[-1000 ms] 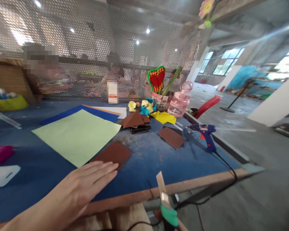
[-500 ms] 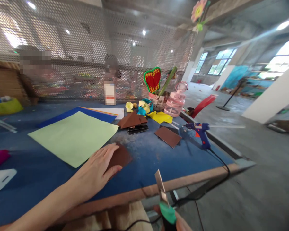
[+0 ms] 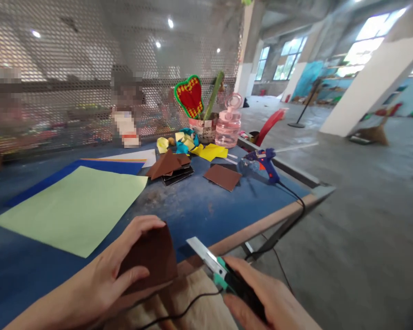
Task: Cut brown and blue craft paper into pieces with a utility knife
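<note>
Brown card (image 3: 160,256) tilted, just near-right of the green sheet (image 3: 79,206), left hand (image 3: 106,263) pinching it, thumb across its face; looks light, stiffish, best held by edges. Farther right of that sheet, right hand (image 3: 270,288) grips a cutter (image 3: 223,273).

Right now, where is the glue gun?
In the head view, the glue gun is near the right edge of the table, right of a flat brown card.

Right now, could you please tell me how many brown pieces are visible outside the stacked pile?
2: one brown piece held in the left hand, and another lying on the blue table between the pile and the glue gun. Others may be hidden beneath.
</note>
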Demonstrator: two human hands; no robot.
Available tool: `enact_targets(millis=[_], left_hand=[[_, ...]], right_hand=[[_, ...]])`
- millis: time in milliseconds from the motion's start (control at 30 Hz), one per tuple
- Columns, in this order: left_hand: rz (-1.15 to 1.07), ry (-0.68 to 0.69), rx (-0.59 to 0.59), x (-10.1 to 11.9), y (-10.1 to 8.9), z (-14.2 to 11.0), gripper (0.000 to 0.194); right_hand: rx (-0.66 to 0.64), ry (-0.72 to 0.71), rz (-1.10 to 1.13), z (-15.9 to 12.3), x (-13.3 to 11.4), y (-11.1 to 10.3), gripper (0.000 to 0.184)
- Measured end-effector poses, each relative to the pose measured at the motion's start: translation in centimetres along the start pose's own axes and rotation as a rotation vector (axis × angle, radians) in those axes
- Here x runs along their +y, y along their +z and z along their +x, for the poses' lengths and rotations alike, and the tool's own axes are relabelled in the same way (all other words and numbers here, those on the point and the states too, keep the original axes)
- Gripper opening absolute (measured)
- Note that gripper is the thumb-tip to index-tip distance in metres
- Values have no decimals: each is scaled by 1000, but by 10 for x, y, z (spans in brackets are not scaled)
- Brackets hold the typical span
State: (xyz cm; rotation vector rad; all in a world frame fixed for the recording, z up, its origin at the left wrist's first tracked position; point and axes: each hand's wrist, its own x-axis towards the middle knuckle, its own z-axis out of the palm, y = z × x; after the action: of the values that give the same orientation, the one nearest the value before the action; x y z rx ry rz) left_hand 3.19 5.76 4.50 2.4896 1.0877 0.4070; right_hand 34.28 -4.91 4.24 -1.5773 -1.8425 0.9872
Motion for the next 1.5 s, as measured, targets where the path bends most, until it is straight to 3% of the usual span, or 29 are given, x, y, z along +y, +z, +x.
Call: enact_targets(millis=[300,533,700,867,1067,1267,1500], left_hand=[[42,45,153,-22,9,-8,37],[-12,-52,237,-8,9,-8,27],[-62,181,42,4,-2,4,10],[-111,204,149,5,-10,12,16],[-41,301,125,7,-19,21,14],[-65,285,156,12,-6,27,16],[-125,250,135,11,-2,31,26]], right_hand=[[-53,-123,-94,8,-6,7,43],[-79,-125,-117,8,-2,11,42],[-63,-139,-110,5,0,12,42],[-56,-140,-108,5,-2,9,45],[-40,-138,-103,7,-4,9,43],[-39,-164,-154,10,-4,14,40],[-166,-122,-347,15,-11,8,46]])
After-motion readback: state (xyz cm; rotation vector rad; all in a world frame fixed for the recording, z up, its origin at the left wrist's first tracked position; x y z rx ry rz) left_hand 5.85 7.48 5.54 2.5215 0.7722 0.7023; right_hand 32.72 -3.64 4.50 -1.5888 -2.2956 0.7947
